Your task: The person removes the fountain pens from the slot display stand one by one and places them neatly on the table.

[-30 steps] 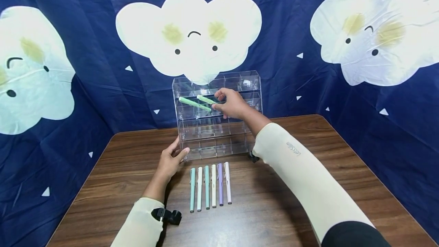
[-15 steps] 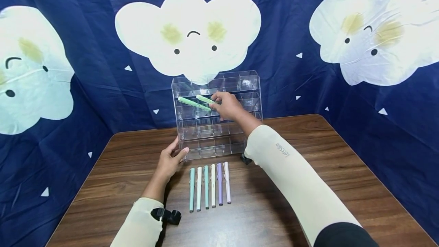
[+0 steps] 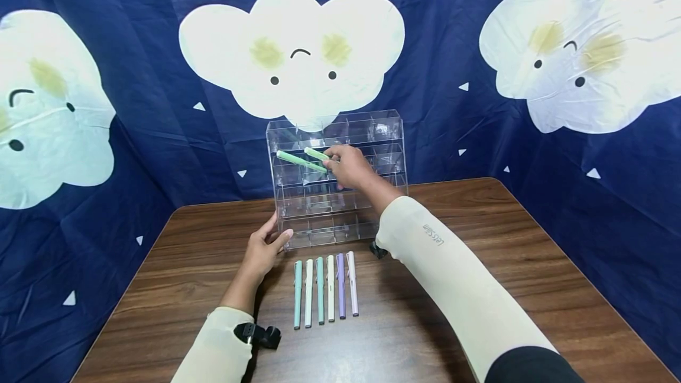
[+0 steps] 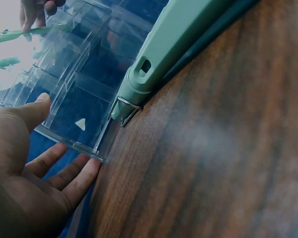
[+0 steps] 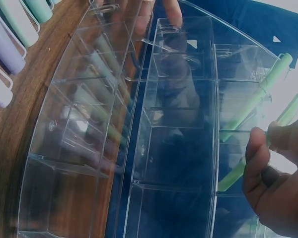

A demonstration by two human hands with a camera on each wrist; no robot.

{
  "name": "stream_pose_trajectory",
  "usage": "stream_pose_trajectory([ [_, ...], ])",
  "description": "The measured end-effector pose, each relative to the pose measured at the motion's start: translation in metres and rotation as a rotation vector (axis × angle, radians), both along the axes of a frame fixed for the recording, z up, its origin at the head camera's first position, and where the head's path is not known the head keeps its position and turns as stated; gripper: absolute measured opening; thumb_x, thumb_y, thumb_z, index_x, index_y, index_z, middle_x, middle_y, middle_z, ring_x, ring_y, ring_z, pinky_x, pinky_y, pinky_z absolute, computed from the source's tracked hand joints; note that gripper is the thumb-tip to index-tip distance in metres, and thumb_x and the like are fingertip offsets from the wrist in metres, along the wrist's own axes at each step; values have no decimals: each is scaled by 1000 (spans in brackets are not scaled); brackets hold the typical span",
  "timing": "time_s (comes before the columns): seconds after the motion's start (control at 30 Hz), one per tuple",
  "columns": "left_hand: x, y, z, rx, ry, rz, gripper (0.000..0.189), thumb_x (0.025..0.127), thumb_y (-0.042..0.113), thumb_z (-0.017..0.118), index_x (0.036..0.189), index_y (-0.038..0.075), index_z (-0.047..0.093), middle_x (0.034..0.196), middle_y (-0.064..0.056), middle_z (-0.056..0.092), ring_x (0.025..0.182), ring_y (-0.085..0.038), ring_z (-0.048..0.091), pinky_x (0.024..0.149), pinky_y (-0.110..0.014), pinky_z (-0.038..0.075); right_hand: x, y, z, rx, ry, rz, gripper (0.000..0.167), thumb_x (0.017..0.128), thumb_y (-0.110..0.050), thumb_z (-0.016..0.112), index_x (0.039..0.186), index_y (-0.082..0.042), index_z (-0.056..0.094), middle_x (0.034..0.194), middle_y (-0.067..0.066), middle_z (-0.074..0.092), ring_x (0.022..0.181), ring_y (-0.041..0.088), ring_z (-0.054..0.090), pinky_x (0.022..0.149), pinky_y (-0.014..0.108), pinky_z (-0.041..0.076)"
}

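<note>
A clear plastic tiered rack (image 3: 314, 203) with divided compartments stands on the table. My right hand (image 3: 351, 167) pinches a light green pen (image 3: 316, 153) at its upper left tiers; the right wrist view shows thumb and fingertips on this pen (image 5: 290, 111). Another light green pen (image 3: 295, 159) lies slantwise in the rack just left of it. My left hand (image 3: 263, 250) holds the rack's lower left side, thumb in front and fingers along the edge, as the left wrist view shows. Whether the pinched pen rests on the rack is hard to tell.
Several capped pens lie in a row before the rack: teal (image 3: 298, 294), white, cream, purple (image 3: 341, 285) and pale lilac (image 3: 353, 282). The wooden table (image 3: 436, 324) meets a blue cloud-print curtain (image 3: 441, 135) behind the rack.
My right hand has moved slightly left and down at the rack, still pinching the light green pen. The left hand and the row of pens stay where they were.
</note>
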State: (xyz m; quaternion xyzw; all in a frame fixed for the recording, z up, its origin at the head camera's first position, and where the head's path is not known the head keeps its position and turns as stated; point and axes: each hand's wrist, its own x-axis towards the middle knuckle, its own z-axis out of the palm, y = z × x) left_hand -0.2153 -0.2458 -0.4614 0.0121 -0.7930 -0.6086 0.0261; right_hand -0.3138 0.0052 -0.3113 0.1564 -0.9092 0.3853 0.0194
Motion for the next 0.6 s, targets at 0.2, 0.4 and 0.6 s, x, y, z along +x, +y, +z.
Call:
stream_pose_trajectory([
  [0.2,0,0,0,-15,-8,4,77,107,22,74,172,22,34,175,-21,38,151,-41,54,98,-31,64,1,-3,-2,14,39,-10,32,114,-25,61,143,-16,69,123,10,73,54,14,65,55,31,57],
  [0.4,-1,1,0,10,-26,23,77,106,19,75,172,23,35,173,-20,43,148,-40,56,90,-23,63,2,-5,-3,14,102,-22,27,113,-25,62,136,-13,71,121,11,70,58,16,67,60,33,59],
  [0.6,-2,1,0,19,-32,23,77,105,19,76,172,24,36,170,-23,46,149,-41,55,94,-28,64,3,-4,2,26,152,-26,27,113,-24,63,135,-11,71,126,11,70,95,23,68,84,39,57],
])
